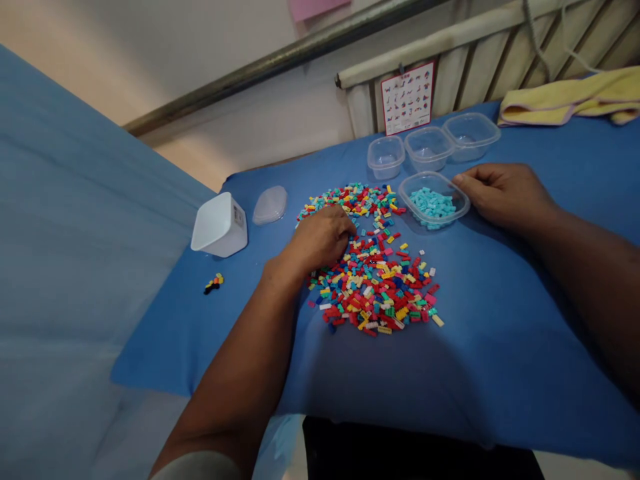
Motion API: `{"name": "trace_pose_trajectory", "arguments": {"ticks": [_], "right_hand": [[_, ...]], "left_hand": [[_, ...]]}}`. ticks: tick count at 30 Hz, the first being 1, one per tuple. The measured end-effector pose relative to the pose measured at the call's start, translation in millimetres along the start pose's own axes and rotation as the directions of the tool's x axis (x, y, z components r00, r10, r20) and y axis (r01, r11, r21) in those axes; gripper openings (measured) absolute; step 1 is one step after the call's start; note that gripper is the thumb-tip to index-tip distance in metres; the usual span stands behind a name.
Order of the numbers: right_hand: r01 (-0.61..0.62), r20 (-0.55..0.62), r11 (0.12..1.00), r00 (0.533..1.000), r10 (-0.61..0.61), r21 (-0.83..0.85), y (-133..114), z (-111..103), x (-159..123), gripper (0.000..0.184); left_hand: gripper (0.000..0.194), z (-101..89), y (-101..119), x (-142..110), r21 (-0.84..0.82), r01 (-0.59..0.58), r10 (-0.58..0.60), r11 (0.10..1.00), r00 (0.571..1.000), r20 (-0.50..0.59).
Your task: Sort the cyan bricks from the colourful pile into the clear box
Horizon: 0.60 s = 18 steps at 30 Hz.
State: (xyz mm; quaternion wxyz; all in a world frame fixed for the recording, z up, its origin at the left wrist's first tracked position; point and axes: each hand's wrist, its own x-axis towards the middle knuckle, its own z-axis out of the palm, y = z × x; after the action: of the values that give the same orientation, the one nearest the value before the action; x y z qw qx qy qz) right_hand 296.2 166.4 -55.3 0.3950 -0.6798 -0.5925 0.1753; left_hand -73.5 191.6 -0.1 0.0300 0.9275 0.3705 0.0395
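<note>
A loose pile of small building bricks (380,287) in red, yellow, teal, green, pink and white is spread over the blue cloth. My left hand (327,237) rests in the pile's left side, its fingers curled down among the bricks; the fingertips are hidden, so what they pinch does not show. On the right, my right hand (500,193) grips the rim of a clear plastic container (457,212) between thumb and fingers. Light-blue bricks (433,202) lie inside that container.
Behind stand three clear containers (429,150) in a row. A white tub (220,227) lies tipped at left, beside a clear lid (270,205) and a few yellow and black pieces (214,284). A yellow cloth (570,100) and a picture card (408,100) are at the back.
</note>
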Motion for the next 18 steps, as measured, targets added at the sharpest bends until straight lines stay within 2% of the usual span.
{"name": "trace_pose_trajectory", "arguments": {"ticks": [2,4,9,11,14,18], "right_hand": [[0.011,-0.002,1.000,1.000,-0.011,0.009,-0.1,0.1,0.0,0.040],[0.010,-0.005,1.000,1.000,-0.010,0.023,-0.6,0.4,-0.1,0.040],[0.009,-0.011,0.999,1.000,-0.008,0.037,-3.3,0.9,-0.5,0.037],[0.015,-0.015,0.999,1.000,-0.015,0.028,-4.2,0.8,-0.7,0.037],[0.024,-0.018,1.000,1.000,-0.024,0.014,-5.4,0.1,-0.9,0.037],[0.028,-0.010,0.999,1.000,-0.028,0.033,-7.3,-0.9,-1.3,0.038]], "left_hand": [[0.029,-4.0,2.3,-1.8,-0.047,-0.008,0.010,0.999,0.999,0.046],[0.024,-7.6,2.4,-3.4,-0.128,-0.007,0.012,0.992,0.999,0.038],[0.028,0.0,-2.7,2.8,-0.184,0.013,-0.042,0.983,0.988,-0.151],[0.031,7.9,-3.4,8.5,-0.178,0.022,-0.054,0.984,0.982,-0.180],[0.035,16.3,-1.6,15.3,-0.142,0.020,-0.040,0.990,0.989,-0.144],[0.041,14.9,2.3,16.0,-0.113,0.004,-0.013,0.994,0.997,-0.074]]}}
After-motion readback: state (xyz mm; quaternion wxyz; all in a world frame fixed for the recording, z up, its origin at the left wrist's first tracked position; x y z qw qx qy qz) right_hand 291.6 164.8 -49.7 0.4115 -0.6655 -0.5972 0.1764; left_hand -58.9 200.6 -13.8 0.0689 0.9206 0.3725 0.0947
